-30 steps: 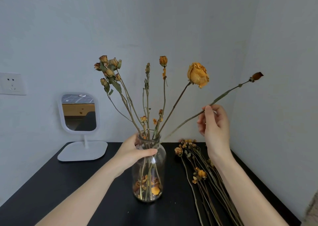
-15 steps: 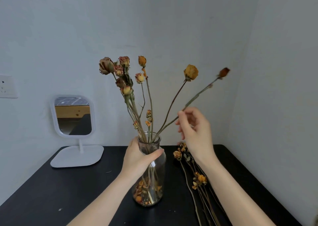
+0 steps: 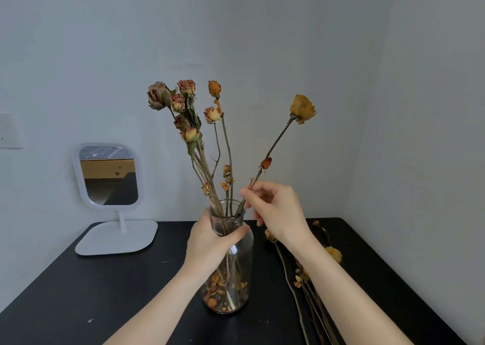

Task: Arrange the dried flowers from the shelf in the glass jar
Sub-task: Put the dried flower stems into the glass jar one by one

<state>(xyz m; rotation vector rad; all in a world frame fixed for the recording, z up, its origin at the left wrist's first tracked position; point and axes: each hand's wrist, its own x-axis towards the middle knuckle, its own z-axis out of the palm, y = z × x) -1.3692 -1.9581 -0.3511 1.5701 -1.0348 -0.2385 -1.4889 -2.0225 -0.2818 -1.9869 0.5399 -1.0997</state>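
Note:
A clear glass jar [image 3: 237, 271] stands on the black table [image 3: 105, 287] with several dried roses [image 3: 183, 103] upright in it and loose petals at its bottom. My left hand [image 3: 210, 242] grips the jar's neck. My right hand [image 3: 278, 211] pinches a thin stem just above the jar mouth. That stem carries a small red bud [image 3: 266, 163]. A tall yellow rose [image 3: 301, 107] leans right from the jar, close beside it. More dried flowers [image 3: 309, 273] lie flat on the table to the right of the jar.
A white table mirror [image 3: 109, 176] on a flat base stands at the back left. A wall socket [image 3: 9, 130] is at the far left. Grey walls close the corner behind and to the right of the table.
My right hand has come down and left towards the jar mouth, lowering the bud stem into the jar. The bud now sits much lower. My left hand keeps its hold on the jar.

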